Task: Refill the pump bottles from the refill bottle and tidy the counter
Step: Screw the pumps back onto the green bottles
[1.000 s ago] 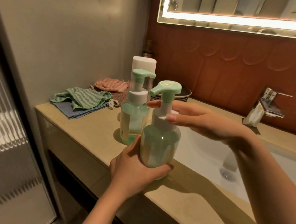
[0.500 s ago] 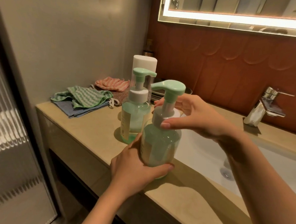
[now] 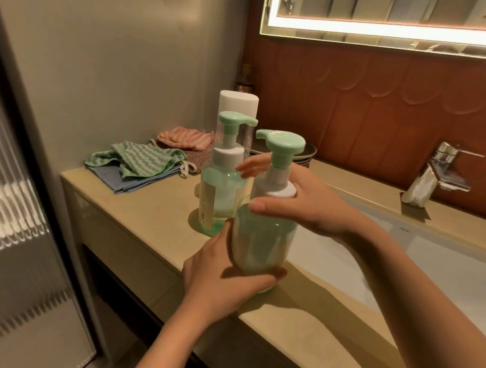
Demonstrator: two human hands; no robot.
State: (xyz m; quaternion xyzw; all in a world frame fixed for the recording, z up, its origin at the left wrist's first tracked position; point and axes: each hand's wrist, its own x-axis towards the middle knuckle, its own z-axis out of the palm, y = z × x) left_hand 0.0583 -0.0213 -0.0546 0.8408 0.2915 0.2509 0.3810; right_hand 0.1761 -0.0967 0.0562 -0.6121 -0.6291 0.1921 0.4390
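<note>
Green pump bottle point(image 3: 261, 241): R hand point(image 3: 316, 204) now grips collar point(image 3: 277, 184), L hand point(image 3: 219, 284) steadies.

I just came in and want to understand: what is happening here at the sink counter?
A person handles a clear pump bottle with a mint-green head at the front edge of the beige counter. The left hand grips its lower body; the right hand grasps its white collar. A second matching pump bottle stands behind, before a tall white-capped clear bottle. Striped cloths lie farther left.
</note>
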